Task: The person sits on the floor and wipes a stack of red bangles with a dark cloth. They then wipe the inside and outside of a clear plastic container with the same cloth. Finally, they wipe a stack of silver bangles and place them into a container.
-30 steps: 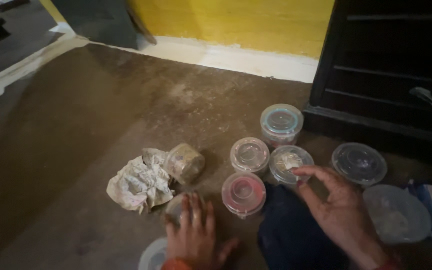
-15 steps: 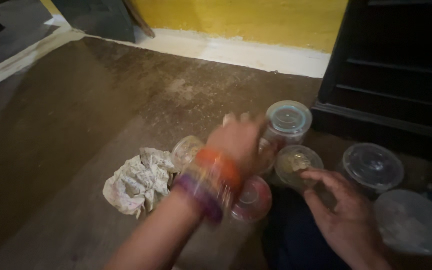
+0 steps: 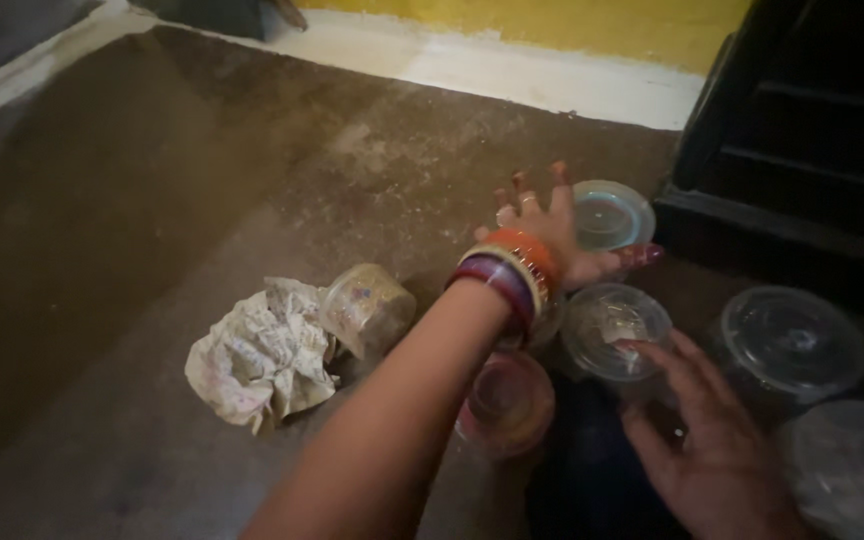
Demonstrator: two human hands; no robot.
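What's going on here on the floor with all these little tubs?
A person is working over a cluster of small round lidded plastic containers on a brown floor. The left hand, bangles at the wrist, stretches out to the far clear-lidded container by the dark cabinet. The right hand rests its fingers at another clear container. A pink-tinted container sits under the left forearm, and a tipped container lies beside crumpled paper.
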